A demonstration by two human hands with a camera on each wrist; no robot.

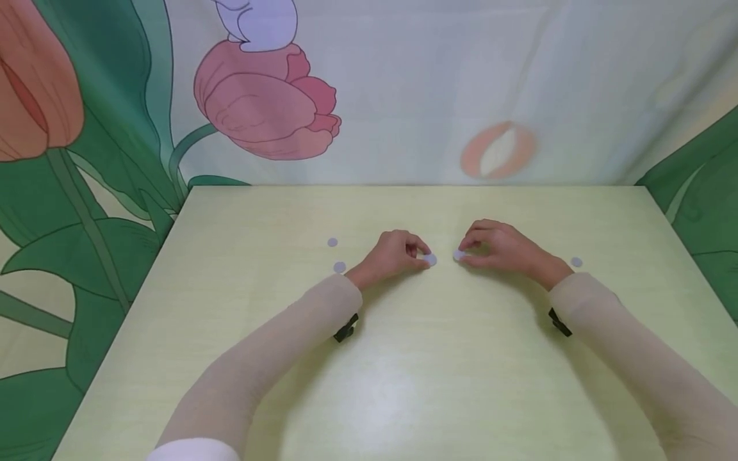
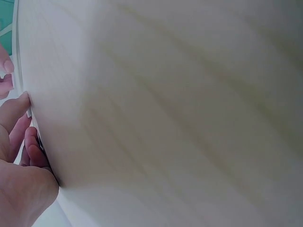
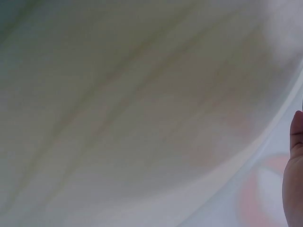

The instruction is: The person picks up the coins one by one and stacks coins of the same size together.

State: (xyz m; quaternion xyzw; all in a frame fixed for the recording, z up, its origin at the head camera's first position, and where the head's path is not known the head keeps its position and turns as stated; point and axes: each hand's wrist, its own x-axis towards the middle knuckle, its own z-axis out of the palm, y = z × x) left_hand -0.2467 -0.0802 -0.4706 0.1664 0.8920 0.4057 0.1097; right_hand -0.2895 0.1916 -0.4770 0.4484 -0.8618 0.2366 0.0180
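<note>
In the head view my left hand (image 1: 394,256) pinches a small flat pale-lilac disc (image 1: 430,259) between thumb and fingers, down at the tabletop. Facing it across a narrow gap, my right hand (image 1: 500,248) pinches another such disc (image 1: 459,255). At the edge of the left wrist view, the left hand (image 2: 19,156) shows with the thin rim of the disc (image 2: 29,112) at its fingertips. Only a strip of the right hand (image 3: 294,165) appears in the right wrist view; its disc is hidden there.
Two similar discs, an upper one (image 1: 332,242) and a lower one (image 1: 339,267), lie left of the left hand. Another loose disc (image 1: 576,262) lies beside the right wrist. Behind the pale table (image 1: 403,384) hangs a flower-printed curtain (image 1: 398,96).
</note>
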